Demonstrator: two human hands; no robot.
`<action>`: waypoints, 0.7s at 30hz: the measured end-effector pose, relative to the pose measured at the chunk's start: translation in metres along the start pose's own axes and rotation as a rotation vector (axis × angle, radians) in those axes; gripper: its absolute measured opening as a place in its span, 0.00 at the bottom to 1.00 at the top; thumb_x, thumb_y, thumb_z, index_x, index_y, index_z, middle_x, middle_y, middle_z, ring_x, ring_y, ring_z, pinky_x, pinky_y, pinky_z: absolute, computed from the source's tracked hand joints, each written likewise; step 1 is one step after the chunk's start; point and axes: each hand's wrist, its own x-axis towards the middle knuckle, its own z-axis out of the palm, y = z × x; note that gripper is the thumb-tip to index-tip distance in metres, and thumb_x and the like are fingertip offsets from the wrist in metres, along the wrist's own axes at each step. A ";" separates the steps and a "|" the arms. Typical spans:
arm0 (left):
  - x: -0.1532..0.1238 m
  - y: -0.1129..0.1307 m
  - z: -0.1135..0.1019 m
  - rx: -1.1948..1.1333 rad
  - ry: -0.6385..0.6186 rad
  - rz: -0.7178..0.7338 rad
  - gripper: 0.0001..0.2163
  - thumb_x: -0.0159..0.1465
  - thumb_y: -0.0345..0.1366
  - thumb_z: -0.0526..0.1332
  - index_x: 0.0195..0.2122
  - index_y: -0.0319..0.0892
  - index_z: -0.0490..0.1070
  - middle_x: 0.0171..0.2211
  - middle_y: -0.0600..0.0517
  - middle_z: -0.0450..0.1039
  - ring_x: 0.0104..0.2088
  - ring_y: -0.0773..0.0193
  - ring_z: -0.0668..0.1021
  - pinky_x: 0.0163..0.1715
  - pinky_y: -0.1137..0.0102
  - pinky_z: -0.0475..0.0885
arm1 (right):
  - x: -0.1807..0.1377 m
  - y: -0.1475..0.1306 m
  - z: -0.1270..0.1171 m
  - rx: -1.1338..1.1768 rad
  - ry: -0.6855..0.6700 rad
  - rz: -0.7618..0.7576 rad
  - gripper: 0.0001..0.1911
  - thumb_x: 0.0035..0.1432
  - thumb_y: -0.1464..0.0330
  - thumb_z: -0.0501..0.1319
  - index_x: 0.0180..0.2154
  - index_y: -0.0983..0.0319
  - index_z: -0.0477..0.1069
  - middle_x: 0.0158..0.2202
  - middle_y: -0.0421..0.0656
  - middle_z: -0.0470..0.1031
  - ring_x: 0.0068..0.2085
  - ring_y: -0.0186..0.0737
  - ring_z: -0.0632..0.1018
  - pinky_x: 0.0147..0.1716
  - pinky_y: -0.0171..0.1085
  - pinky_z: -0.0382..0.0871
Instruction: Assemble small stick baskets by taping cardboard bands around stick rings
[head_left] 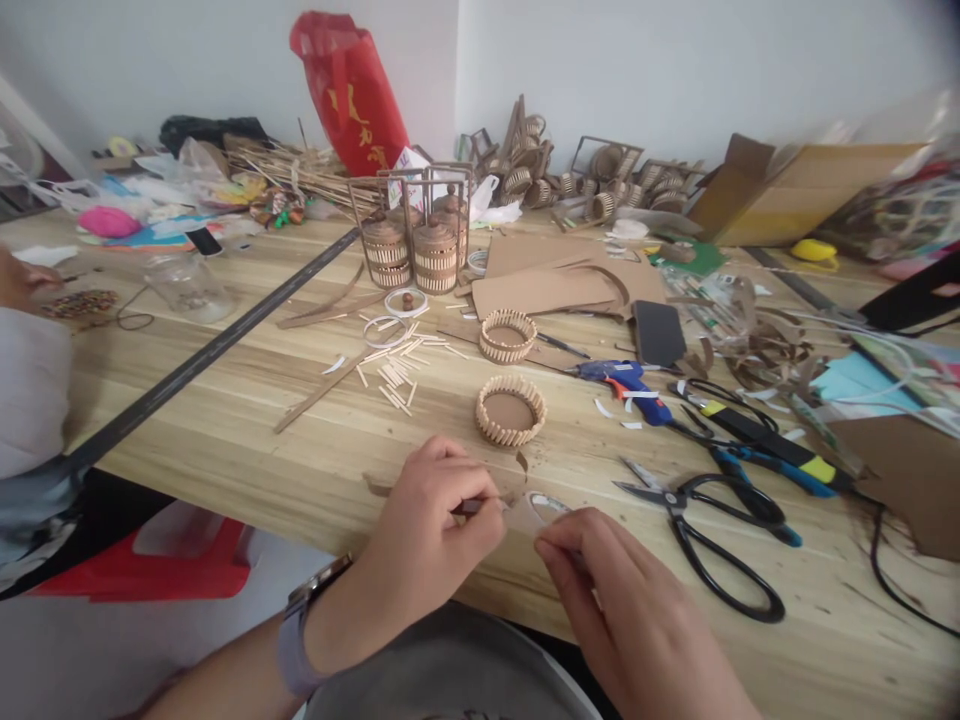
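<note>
At the desk's near edge, left hand pinches a stick against the tape roll, pinched by right hand; scissors at 3 o'clock, basket at 12

Pale wall behind a long wooden table.

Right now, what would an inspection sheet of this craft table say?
Surface: wooden table, pale planks, crowded.
Job's things: small ring at the near edge, with a thin tool against it.
Clutter: woven rings, cut sticks, black scissors, blue glue gun, cardboard sheets.
Hands: left hand pinches the thin tool; right hand pinches the small ring.
Cables: black cable at the right.
Surroundings: white wall, red bag, another person's sleeve at the left.
</note>
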 end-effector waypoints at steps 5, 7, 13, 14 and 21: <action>0.000 0.010 -0.003 -0.060 0.002 -0.033 0.10 0.57 0.25 0.55 0.19 0.41 0.63 0.21 0.55 0.66 0.33 0.65 0.68 0.32 0.74 0.63 | 0.001 -0.003 -0.002 -0.029 0.058 -0.086 0.07 0.66 0.76 0.52 0.37 0.59 0.62 0.32 0.42 0.71 0.32 0.36 0.76 0.31 0.33 0.71; -0.001 0.013 -0.003 -0.063 -0.001 -0.042 0.10 0.56 0.25 0.55 0.19 0.41 0.63 0.21 0.55 0.65 0.33 0.65 0.68 0.31 0.75 0.63 | 0.001 -0.005 -0.002 -0.036 0.074 -0.099 0.07 0.66 0.77 0.52 0.37 0.59 0.62 0.32 0.42 0.72 0.33 0.36 0.76 0.31 0.33 0.71; 0.000 0.006 -0.024 0.058 0.129 -0.050 0.10 0.59 0.28 0.54 0.21 0.42 0.65 0.25 0.55 0.67 0.32 0.65 0.70 0.32 0.72 0.65 | -0.014 0.001 -0.012 -0.103 0.092 -0.091 0.06 0.66 0.75 0.53 0.39 0.58 0.62 0.33 0.43 0.73 0.33 0.37 0.78 0.32 0.34 0.73; 0.001 0.004 -0.030 0.100 0.214 -0.087 0.10 0.61 0.30 0.54 0.22 0.42 0.67 0.26 0.54 0.68 0.33 0.64 0.70 0.31 0.72 0.64 | -0.017 0.005 -0.016 -0.111 0.098 -0.058 0.05 0.66 0.74 0.52 0.39 0.58 0.62 0.34 0.43 0.73 0.33 0.38 0.78 0.31 0.34 0.73; 0.009 0.007 -0.040 0.202 -0.219 -0.065 0.11 0.65 0.33 0.56 0.27 0.43 0.72 0.28 0.54 0.69 0.36 0.63 0.72 0.36 0.69 0.66 | 0.001 0.022 -0.031 0.087 0.376 0.271 0.09 0.65 0.62 0.56 0.45 0.56 0.62 0.39 0.47 0.76 0.37 0.45 0.80 0.34 0.41 0.76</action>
